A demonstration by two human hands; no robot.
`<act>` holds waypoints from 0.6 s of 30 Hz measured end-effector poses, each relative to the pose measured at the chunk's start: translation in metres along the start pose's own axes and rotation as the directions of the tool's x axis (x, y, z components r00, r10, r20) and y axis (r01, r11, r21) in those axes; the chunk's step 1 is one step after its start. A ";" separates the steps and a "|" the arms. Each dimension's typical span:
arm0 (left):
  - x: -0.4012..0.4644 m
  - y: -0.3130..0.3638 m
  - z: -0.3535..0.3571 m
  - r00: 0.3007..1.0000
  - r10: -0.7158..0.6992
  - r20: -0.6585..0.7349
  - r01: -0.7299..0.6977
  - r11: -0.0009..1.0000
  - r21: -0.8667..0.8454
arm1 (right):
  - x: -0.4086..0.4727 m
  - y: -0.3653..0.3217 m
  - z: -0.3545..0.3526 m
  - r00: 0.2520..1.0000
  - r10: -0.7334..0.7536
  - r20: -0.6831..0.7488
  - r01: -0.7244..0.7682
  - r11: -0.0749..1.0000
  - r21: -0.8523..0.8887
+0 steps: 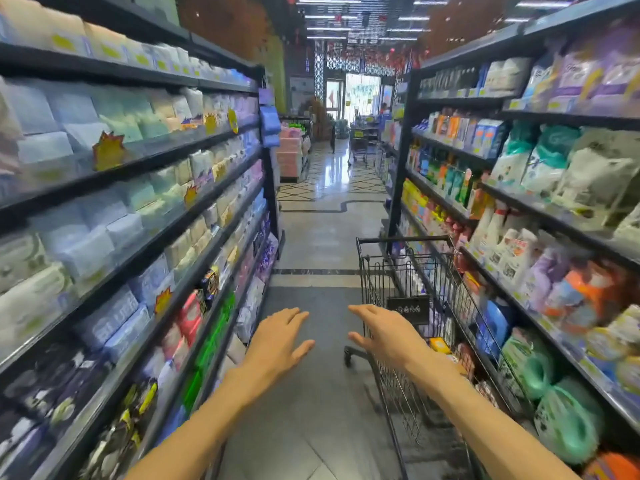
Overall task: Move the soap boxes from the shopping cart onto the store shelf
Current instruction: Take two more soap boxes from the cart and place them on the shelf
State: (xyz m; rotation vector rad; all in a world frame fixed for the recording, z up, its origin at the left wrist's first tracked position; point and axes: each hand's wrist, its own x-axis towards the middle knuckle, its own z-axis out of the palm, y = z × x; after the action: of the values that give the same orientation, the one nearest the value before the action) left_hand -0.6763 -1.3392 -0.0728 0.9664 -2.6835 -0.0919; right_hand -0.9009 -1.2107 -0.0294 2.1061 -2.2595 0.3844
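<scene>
two hands hang over the aisle floor with nothing in them: the left hand (280, 336) is spread flat, fingers straight, well to the left of the shopping cart (412, 306), and the right hand (384, 332) is spread too, just at the cart's left edge, above its near rim. neither touches anything.

the soap boxes (440, 345) seem to lie inside the cart basket, low down behind the right wrist; only a yellow corner and some reddish packs show through the wire, so how many there are cannot be told. the cart stands close against the right-hand store shelf (561, 233), which is full of bottles and bags.

the step in hand looks like the first reach into the cart. to do it well, i would bring the right hand down over the rim rather than through the wire, take one box by its long sides, and find the gap on the shelf before lifting.

writing is mostly too blurred to read. a dark sign (408, 308) on the cart carries small round symbols, not legible. on the shelving left of the cart, starburst price tags (108, 150) show no readable figures.
</scene>
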 end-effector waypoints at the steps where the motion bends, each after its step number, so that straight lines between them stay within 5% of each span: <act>1: 0.025 -0.010 0.001 1.000 -0.009 0.006 0.009 1.000 0.001 | 0.025 0.012 0.003 1.000 0.008 0.003 -0.008 1.000 0.004; 9: 0.186 -0.047 0.037 0.996 0.080 -0.048 -0.081 0.996 -0.022 | 0.145 0.103 0.009 0.996 0.083 0.039 -0.082 0.996 -0.045; 18: 0.408 -0.002 0.107 0.893 0.449 -0.024 -0.449 0.887 -0.106 | 0.205 0.253 0.018 0.912 0.411 -0.018 -0.411 0.908 -0.077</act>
State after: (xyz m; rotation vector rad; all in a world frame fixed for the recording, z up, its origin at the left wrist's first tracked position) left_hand -1.0061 -1.6030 -0.0755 0.2924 -2.7929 -0.1388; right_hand -1.1647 -1.4017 -0.0487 1.5789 -2.6635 0.2963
